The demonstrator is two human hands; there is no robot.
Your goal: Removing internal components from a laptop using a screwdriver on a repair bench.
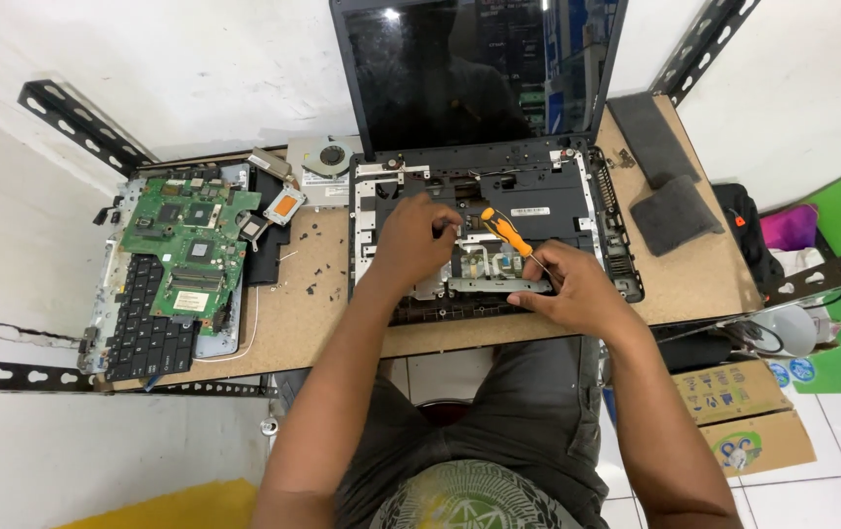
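Black plastic and bare grey metal make up the opened laptop base [577, 201] lying in the middle of the wooden worktop [303, 313], its dark glossy screen [474, 69] standing upright behind it. Seen from the head camera, the left hand [412, 240] rests palm down on the left part of the base, its fingers curled against the inner frame; whether it pinches anything cannot be told. The right hand [567, 284] grips a screwdriver [506, 230] with an orange and black handle, its thin shaft running back into the fingers, and the same hand lies against a flat silvery metal strip [499, 285] at the front edge of the base.

Left of the laptop lies a green circuit board [185, 245], studded with dark chips, on top of a black keyboard [146, 333]. A round fan in a grey housing [327, 157] sits just behind it. Two dark grey foam pads [670, 211], soft and matte, lie at the right end of the worktop. Small black specks are scattered across the wood.

Below the worktop on the right, a brown cardboard box [744, 416] with blue and green round labels stands on white floor tiles.
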